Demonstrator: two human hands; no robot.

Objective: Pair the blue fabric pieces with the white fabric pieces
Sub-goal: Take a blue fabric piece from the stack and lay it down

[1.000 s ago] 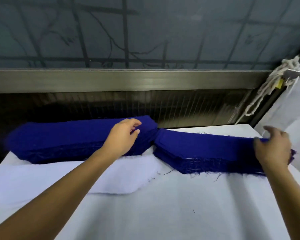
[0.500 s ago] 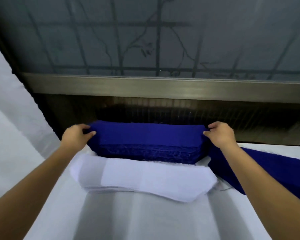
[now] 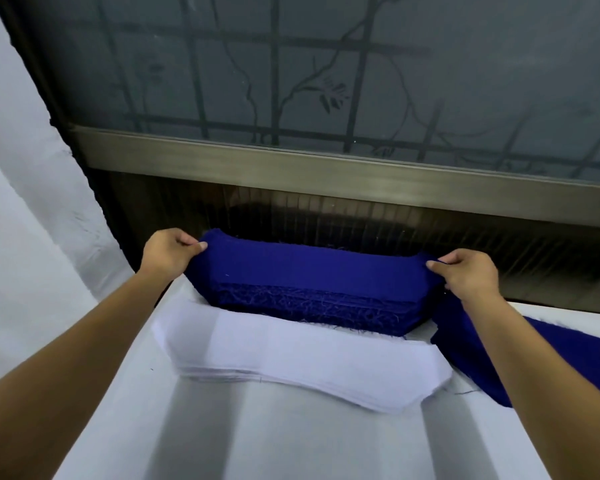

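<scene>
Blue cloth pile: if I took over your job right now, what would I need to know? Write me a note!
Left hand: pinches the left end of the top of the blue stack.
Right hand: pinches the right end.
White stack: lies on the table, just in front of the blue stack.
Second blue pile: to the right, partly under the right arm.
Done: no blue piece lies on the white stack yet.
Left: probably lift the top blue piece, match it to a white one, repeat.
</scene>
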